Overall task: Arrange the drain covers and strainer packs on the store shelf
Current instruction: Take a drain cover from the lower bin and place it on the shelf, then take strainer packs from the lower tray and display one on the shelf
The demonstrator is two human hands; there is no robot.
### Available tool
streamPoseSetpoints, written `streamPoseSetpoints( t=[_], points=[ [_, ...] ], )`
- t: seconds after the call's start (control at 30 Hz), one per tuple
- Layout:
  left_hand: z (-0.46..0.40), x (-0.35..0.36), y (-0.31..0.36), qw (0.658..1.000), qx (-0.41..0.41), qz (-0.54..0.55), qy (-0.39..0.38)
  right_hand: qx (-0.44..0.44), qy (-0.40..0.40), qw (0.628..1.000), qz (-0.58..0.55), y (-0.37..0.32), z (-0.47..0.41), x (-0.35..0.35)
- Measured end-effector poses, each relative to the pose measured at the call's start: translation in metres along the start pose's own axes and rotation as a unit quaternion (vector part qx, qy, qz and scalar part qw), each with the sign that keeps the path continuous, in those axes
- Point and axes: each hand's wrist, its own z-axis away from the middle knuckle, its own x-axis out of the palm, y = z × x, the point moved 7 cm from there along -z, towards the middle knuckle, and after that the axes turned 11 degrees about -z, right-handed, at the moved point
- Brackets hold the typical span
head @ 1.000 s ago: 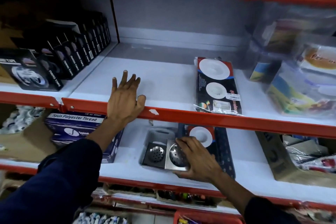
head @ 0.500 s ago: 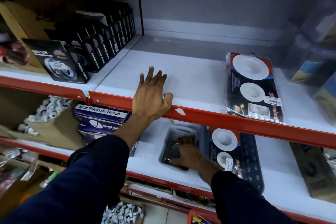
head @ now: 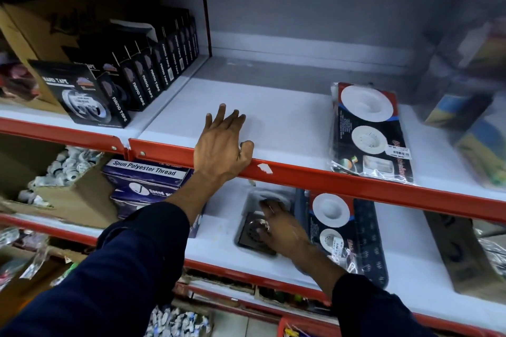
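Red-edged store shelves fill the view. His left hand (head: 223, 142) lies spread flat on the upper shelf (head: 287, 123); his right hand (head: 279, 227) closes over the drain covers (head: 253, 232) below, beside a strainer pack (head: 332, 227). Lifting them up looks next.

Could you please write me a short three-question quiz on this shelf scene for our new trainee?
1. True or false: the left hand lies flat on the upper shelf, holding nothing.
2. Which shelf holds the drain cover under the right hand: A upper, B lower, C floor?
3. Fill in: the black boxes at the upper left read "Nano ____".

Key
1. True; its thumb hooks the red front edge.
2. B; a strainer pack lies just right of it, and another strainer pack lies on the upper shelf.
3. Tape.
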Motion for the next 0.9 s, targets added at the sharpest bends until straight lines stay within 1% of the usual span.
streamPoseSetpoints(
  t=[0.07,0.13,0.2,0.27,0.3,0.37,0.43,0.47,0.53,0.57,0.63,0.73,0.8,0.9],
  points=[
    [0.001,0.001,0.0,1.0,0.001,-0.003,-0.004,-0.044,0.037,0.998,0.021,-0.014,0.015,-0.03],
    [0.002,0.002,-0.002,1.0,-0.001,-0.008,-0.012,-0.107,0.078,0.99,0.051,-0.032,0.03,-0.063],
    [0.004,0.002,-0.001,1.0,0.001,-0.015,-0.023,-0.179,0.124,0.973,0.08,-0.049,0.047,-0.098],
    [0.006,0.0,0.001,0.999,0.004,-0.018,-0.038,-0.239,0.177,0.948,0.113,-0.064,0.064,-0.135],
    [0.007,0.0,0.0,0.999,0.0,-0.011,-0.045,-0.255,0.204,0.937,0.122,-0.069,0.069,-0.153],
    [0.008,-0.008,0.009,0.999,-0.01,0.027,-0.04,-0.252,0.255,0.924,0.133,-0.072,0.08,-0.193],
    [0.005,-0.021,0.029,0.996,-0.015,0.087,-0.023,-0.207,0.305,0.92,0.131,-0.064,0.084,-0.231],
    [0.004,-0.026,0.042,0.991,-0.016,0.128,-0.022,-0.17,0.33,0.921,0.117,-0.056,0.086,-0.248],
    [-0.002,-0.033,0.075,0.978,-0.008,0.205,-0.03,-0.057,0.376,0.922,0.076,-0.026,0.089,-0.281],
    [-0.008,-0.035,0.09,0.972,-0.009,0.232,-0.039,0.014,0.382,0.922,0.053,-0.005,0.09,-0.293],
    [-0.02,-0.033,0.115,0.959,-0.026,0.272,-0.071,0.138,0.37,0.919,-0.01,0.033,0.093,-0.307],
    [-0.035,-0.025,0.14,0.94,-0.054,0.316,-0.114,0.265,0.312,0.901,-0.139,0.076,0.098,-0.312],
    [-0.039,-0.017,0.149,0.931,-0.071,0.332,-0.135,0.298,0.278,0.888,-0.211,0.084,0.099,-0.311],
    [-0.042,-0.002,0.148,0.904,-0.122,0.381,-0.152,0.296,0.271,0.882,-0.246,0.089,0.099,-0.313]
  ],
)
